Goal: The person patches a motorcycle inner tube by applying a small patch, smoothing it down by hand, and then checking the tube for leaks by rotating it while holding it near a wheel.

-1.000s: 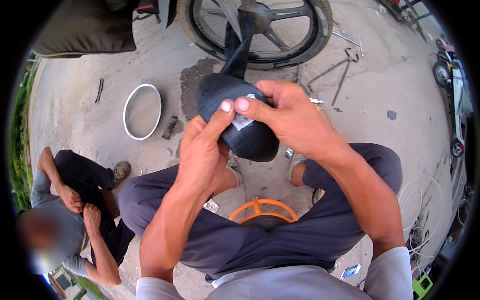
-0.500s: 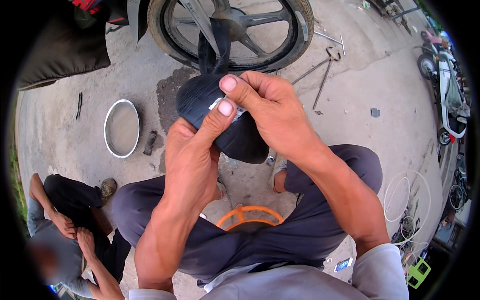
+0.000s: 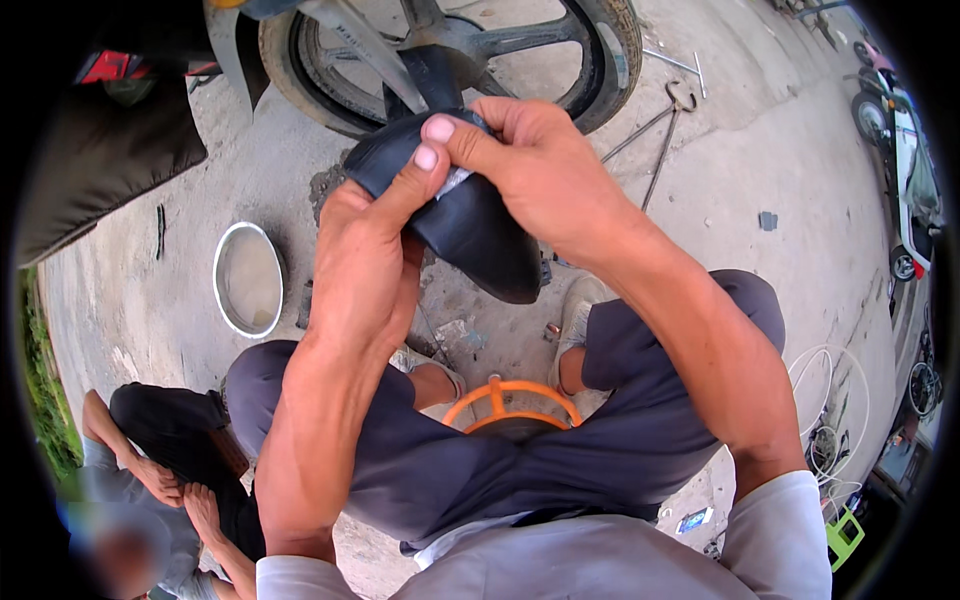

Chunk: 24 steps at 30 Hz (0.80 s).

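Observation:
A black rubber inner tube (image 3: 482,240) is held up in front of me, bulging between my two hands. A small whitish, shiny patch or film (image 3: 453,182) shows on it, partly covered by my thumbs. My left hand (image 3: 362,245) grips the tube from the left, thumb on top beside the patch. From the right, my right hand (image 3: 545,175) grips it too, its thumb pressed down just above the left thumb. The fingers under the tube are mostly hidden. Beyond my hands the tube runs up to a spoked wheel (image 3: 520,40) with a tyre.
A metal basin of murky water (image 3: 248,280) stands at left. Long-handled metal tools (image 3: 665,130) lie right of the wheel. Below me is an orange stool (image 3: 510,385). Another person (image 3: 160,500) sits at lower left. A pale hose (image 3: 830,400) and a parked scooter (image 3: 905,180) are at right.
My view has shifted and turned slightly. Both hands and the tube sit a little higher and closer to the wheel; the tube's lower end is more pointed. Both thumbs still press by the patch.

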Each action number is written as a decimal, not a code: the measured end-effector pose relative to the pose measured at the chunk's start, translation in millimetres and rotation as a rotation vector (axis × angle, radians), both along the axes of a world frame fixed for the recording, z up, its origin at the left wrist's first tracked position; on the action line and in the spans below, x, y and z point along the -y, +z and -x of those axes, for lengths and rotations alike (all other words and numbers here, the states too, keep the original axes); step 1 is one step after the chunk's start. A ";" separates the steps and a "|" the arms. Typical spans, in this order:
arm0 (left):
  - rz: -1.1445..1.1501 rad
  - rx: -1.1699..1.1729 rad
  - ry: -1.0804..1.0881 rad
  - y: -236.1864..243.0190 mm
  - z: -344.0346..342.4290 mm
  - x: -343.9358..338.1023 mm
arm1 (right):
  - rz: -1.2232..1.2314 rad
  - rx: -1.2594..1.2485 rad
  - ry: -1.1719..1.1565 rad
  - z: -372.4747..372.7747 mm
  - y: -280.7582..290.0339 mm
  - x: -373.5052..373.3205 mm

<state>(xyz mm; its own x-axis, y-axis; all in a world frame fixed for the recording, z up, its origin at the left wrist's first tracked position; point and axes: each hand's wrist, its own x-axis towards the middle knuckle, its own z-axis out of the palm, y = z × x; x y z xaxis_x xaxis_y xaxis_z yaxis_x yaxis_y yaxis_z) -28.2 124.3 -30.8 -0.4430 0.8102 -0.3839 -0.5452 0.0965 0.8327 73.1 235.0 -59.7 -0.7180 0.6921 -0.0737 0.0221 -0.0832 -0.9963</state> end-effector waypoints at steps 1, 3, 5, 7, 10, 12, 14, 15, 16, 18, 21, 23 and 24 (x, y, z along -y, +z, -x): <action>-0.004 -0.001 -0.005 1.2 0.3 -1.3 | -0.004 -0.001 -0.005 -0.6 2.2 -3.1; -0.004 -0.010 -0.004 5.5 -3.2 0.7 | -0.116 0.083 0.042 -5.2 10.3 -2.7; -0.026 -0.034 0.032 2.4 -5.9 2.8 | -0.172 0.098 0.024 -9.2 18.9 -0.3; 0.018 0.015 -0.069 -1.6 -6.8 11.1 | -0.203 0.207 0.018 -19.6 23.1 2.6; 0.027 -0.091 -0.059 -10.7 -18.1 13.8 | -0.214 0.231 0.052 -33.1 20.1 6.1; 0.003 -0.167 -0.054 -11.4 -17.9 14.5 | -0.139 0.258 0.072 -41.1 8.8 7.3; 0.187 -0.413 -0.181 -7.0 -13.3 17.3 | -0.097 0.167 0.080 -41.7 4.4 11.1; 0.167 -0.434 -0.180 1.8 -6.2 22.5 | -0.031 0.101 0.100 -42.5 3.0 11.8; 0.359 -0.730 -0.378 14.8 3.0 28.4 | -0.005 0.099 0.114 -45.5 4.0 9.6; 0.628 -1.158 -0.530 44.2 1.7 41.6 | -0.109 0.137 0.198 -51.2 23.6 12.9; 0.721 -1.542 -0.332 65.6 -4.0 63.7 | -0.227 0.193 0.413 -60.5 36.4 23.5; 0.753 -1.523 -0.413 90.1 -8.9 69.1 | -0.238 0.144 0.520 -64.0 41.9 36.2; 0.397 -1.574 -0.465 82.5 -3.2 73.6 | -0.263 0.131 0.559 -64.9 47.0 41.4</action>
<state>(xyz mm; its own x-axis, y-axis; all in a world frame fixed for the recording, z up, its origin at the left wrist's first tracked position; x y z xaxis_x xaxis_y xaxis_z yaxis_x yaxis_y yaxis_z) -25.0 50.7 51.7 -0.3353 0.9416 -0.0311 0.8643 0.3206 0.3875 138.1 193.6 -12.7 -0.9731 0.2215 -0.0638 0.1143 0.2233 -0.9680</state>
